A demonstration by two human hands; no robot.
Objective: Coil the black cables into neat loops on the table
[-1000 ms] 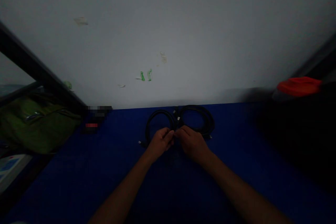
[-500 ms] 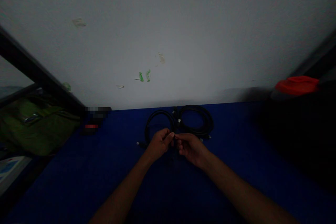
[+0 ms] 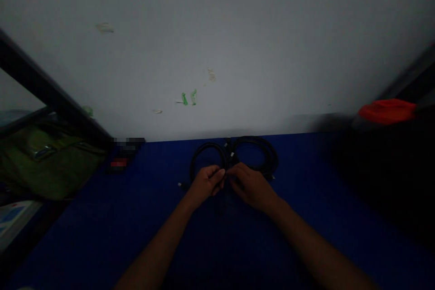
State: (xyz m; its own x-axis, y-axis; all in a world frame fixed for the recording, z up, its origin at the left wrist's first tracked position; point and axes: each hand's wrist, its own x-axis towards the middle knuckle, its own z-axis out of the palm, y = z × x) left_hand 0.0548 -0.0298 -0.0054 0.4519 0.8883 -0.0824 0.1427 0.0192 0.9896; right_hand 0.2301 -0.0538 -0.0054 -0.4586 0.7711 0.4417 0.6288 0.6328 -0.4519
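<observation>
Black cable [image 3: 253,152] lies in two loops on the blue table [image 3: 102,240], at 12 o'clock from the left hand [image 3: 205,186] and right hand [image 3: 251,186]. They curl close together, but it is too dark to tell if they grip it. It looks light and bendy; a loop looks easy to hold.

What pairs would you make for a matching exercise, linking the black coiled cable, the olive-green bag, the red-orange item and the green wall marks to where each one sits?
Things:
1. Black coiled cable
2. Olive-green bag
3. Red-orange item
4. Green marks

Places:
A. On the white wall above the table
B. Far right, on a dark shadowed mass
C. On the blue tabletop, at the left hand and right hand
D. Low left, beside the tabletop

Pairs: 1-C, 2-D, 3-B, 4-A
</observation>
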